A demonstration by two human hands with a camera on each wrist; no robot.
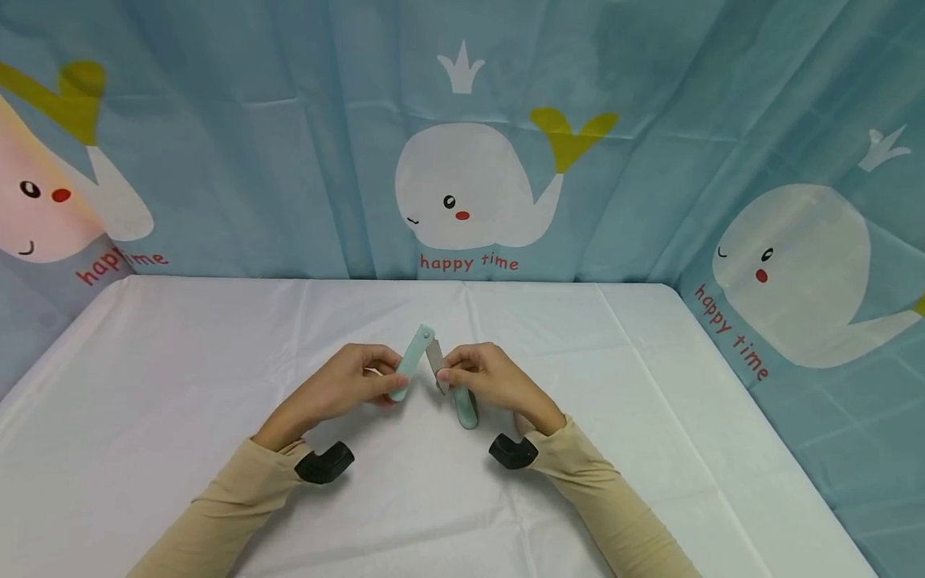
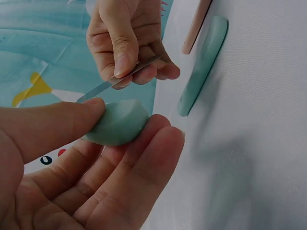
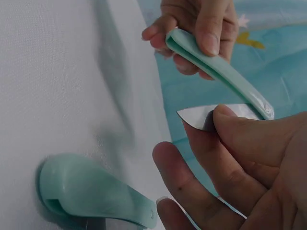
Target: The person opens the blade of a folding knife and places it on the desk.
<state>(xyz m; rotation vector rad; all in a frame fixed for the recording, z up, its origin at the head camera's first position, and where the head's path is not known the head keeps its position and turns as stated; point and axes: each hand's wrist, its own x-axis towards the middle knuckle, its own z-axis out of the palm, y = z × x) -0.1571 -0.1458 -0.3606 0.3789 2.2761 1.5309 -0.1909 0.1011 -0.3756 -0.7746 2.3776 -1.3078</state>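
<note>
Pinching a partly unfolded knife [image 1: 415, 352] from either side, the two hands hold it above the white bench [image 1: 592, 345], between them. The left hand [image 1: 364, 379] grips the lower part of its handle [image 3: 240, 85], thumb on one face and fingers behind; the right hand [image 1: 495, 374] pinches the blade [image 1: 435, 355] between thumb and fingers. What matters most here, I judge, is the angle at the pivot: handle and blade meet at the end away from the person and spread back toward the person like a narrow upturned V, the handle's long axis slanting to the left hand, the blade's to the right. In the right wrist view the handle's slot faces the blade, and the blade's point shows past the right thumb.

The handle is smooth and mint green, rounded at its free end, with a small round fitting at the pivot; the blade is silvery and pointed. A second mint-handled piece [image 3: 96, 189] lies on the bench just beside the right hand; near it the left wrist view shows part of a pinkish strip [image 2: 195, 28], too little to name.
</note>
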